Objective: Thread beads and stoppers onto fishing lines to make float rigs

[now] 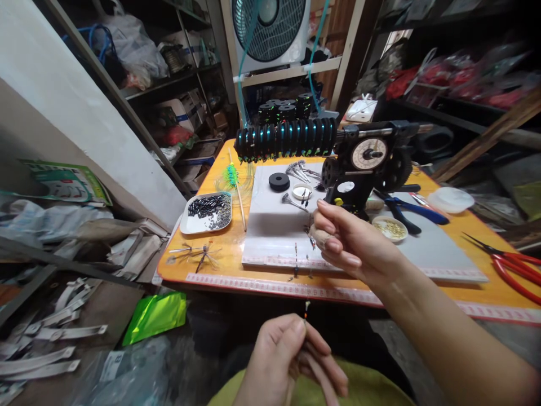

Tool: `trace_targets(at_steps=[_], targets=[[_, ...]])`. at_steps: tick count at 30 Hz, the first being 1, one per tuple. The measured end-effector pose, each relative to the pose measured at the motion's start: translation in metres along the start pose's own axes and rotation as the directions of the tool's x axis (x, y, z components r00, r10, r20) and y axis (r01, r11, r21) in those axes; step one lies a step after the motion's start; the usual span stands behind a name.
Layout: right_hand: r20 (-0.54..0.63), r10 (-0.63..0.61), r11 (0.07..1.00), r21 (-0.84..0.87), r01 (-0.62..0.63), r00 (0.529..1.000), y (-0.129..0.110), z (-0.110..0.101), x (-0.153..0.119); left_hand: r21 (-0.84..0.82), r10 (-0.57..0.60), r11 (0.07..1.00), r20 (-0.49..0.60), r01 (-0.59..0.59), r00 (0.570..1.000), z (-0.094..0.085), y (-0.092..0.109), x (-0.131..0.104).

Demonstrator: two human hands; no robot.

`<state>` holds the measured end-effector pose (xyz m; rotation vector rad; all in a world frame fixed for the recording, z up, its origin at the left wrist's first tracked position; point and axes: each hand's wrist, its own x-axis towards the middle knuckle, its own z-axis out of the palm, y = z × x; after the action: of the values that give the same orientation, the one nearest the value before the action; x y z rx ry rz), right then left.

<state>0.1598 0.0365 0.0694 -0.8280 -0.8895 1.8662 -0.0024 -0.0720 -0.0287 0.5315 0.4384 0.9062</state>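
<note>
My right hand (pixel 344 239) is raised over the front of the white board, thumb and fingers pinched on a thin fishing line. Small dark beads and metal bits (pixel 311 241) hang close beside its fingertips. Below the table edge, in front of my lap, my left hand (pixel 287 349) pinches the lower part of the line. A small orange-and-dark piece (pixel 306 311) sticks up just above its thumb. Between the hands the strand is too thin to trace fully. More small beads (pixel 296 259) show on a strand to the left.
A winding machine (pixel 369 155) carries a row of black spools (pixel 285 139). On the wooden table (pixel 173 262) are a tray (pixel 205 228) of small black parts, a dish (pixel 391 228) of gold bits, blue-handled pliers (pixel 416 211) and red-handled pliers (pixel 513 268). A fan (pixel 268 31) stands behind.
</note>
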Motion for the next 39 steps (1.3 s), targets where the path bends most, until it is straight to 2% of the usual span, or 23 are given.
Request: trace_targets(at_steps=[2,3,4,6,9,12,14,17,20,27,32,39], targets=[[-0.009,-0.025,0.998,-0.057,0.024,1.000,-0.001,-0.001,-0.001,0.215,0.065,0.976,-0.124,-0.037,0.990,0.001,0.004,0.001],[-0.014,-0.044,0.994,-0.096,0.042,0.999,-0.001,-0.001,-0.001,0.365,0.120,0.930,-0.194,-0.042,0.974,0.001,0.007,0.001],[-0.017,-0.065,0.988,-0.139,0.062,0.998,-0.002,-0.002,-0.002,0.522,0.182,0.853,-0.251,-0.026,0.951,0.001,0.011,0.001],[-0.017,-0.106,0.968,-0.232,0.099,0.994,-0.004,-0.005,-0.004,0.766,0.298,0.641,-0.305,0.047,0.904,0.002,0.020,0.001],[-0.004,-0.131,0.931,-0.345,0.121,0.991,-0.008,-0.009,-0.005,0.920,0.437,0.384,-0.250,0.072,0.864,0.006,0.038,0.006],[0.009,-0.129,0.904,-0.411,0.121,0.992,-0.012,-0.009,-0.005,0.970,0.595,0.230,-0.075,-0.080,0.800,0.015,0.058,0.026],[0.012,-0.125,0.897,-0.427,0.118,0.992,-0.014,-0.008,-0.005,0.942,0.619,0.263,0.001,-0.209,0.785,0.024,0.068,0.045],[0.018,-0.115,0.904,-0.413,0.112,0.993,-0.015,-0.005,-0.007,0.889,0.576,0.351,0.041,-0.293,0.816,0.034,0.075,0.070],[0.029,-0.095,0.933,-0.347,0.099,0.995,-0.012,-0.004,-0.008,0.827,0.525,0.459,0.044,-0.326,0.850,0.038,0.072,0.078],[0.085,0.032,0.992,-0.128,-0.021,0.996,-0.006,0.006,-0.003,0.532,0.354,0.782,0.052,-0.326,0.934,0.038,0.061,0.060],[0.095,0.066,0.995,-0.077,-0.059,0.993,-0.007,0.007,-0.001,0.389,0.287,0.880,0.025,-0.274,0.958,0.034,0.052,0.048],[0.079,0.045,0.997,-0.062,-0.040,0.996,-0.007,0.000,0.003,0.193,0.135,0.974,-0.067,-0.120,0.989,0.025,0.025,0.031]])
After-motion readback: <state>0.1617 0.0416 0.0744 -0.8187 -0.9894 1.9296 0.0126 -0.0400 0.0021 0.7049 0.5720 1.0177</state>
